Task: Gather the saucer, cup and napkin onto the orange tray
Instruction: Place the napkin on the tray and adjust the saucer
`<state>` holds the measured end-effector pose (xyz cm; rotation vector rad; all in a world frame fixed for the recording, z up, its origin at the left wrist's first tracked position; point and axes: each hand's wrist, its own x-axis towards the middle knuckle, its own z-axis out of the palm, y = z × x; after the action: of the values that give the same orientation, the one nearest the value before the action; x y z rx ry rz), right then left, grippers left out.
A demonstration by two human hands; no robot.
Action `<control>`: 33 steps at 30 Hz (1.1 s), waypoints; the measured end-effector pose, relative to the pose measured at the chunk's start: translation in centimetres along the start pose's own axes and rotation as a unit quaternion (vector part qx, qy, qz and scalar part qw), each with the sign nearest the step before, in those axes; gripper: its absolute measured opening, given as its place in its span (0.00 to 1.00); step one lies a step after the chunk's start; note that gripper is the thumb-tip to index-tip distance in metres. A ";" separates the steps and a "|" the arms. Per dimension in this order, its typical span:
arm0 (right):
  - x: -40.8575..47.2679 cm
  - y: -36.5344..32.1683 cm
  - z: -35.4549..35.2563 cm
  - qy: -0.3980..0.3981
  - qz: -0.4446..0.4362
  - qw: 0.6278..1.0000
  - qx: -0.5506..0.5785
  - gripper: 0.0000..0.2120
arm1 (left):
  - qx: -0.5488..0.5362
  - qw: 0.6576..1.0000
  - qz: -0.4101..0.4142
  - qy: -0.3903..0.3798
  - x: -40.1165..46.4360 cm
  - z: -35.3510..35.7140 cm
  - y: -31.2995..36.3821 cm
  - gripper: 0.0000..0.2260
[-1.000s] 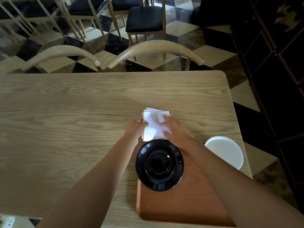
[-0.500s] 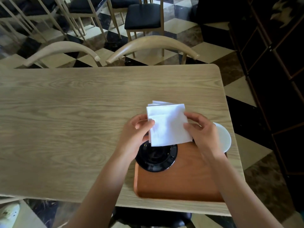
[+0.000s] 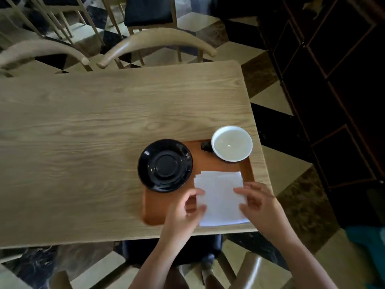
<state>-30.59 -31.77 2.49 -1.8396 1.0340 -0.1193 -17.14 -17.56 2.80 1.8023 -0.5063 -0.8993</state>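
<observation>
The orange tray [image 3: 158,207] lies at the near right corner of the wooden table. A black saucer [image 3: 165,165] sits on its far left corner, overhanging the tray's rim. A cup [image 3: 231,143], white inside with a dark handle on its left, stands at the tray's far right corner. A white folded napkin [image 3: 218,195] lies flat on the tray's near right part. My left hand [image 3: 184,211] pinches the napkin's left edge. The fingers of my right hand [image 3: 257,202] hold its right edge.
The wooden table [image 3: 83,153] stretches left and away from the tray. Two curved chair backs [image 3: 156,41] stand at its far edge, with more chairs beyond. A dark cabinet [image 3: 333,90] lines the right side. A dark chair seat [image 3: 170,249] shows under the near edge.
Both hands lifted the napkin from the table beyond the saucer and brought it back and down onto the tray's near right part. The view has shifted, so the cup now shows on the tray.
</observation>
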 end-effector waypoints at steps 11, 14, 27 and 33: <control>2.5 3.5 1.4 0.074 -0.047 0.988 -0.129 0.17 | 0.238 0.964 0.121 -0.010 3.5 3.5 -4.4 0.22; 2.1 4.3 1.8 0.084 -0.058 0.981 -0.165 0.17 | 0.258 0.958 0.121 -0.015 3.4 3.9 -4.7 0.22; 0.6 7.2 1.8 0.084 -0.242 0.896 -0.363 0.19 | 0.438 0.861 0.254 -0.037 1.8 4.1 -6.4 0.17; 0.2 7.1 2.0 0.051 -0.216 0.890 -0.398 0.25 | 0.476 0.844 0.242 -0.056 1.8 3.9 -6.5 0.18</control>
<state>-33.68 -31.63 -4.15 -2.8317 0.7689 -0.0561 -19.37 -18.58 -4.58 2.2995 -1.6202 -0.3834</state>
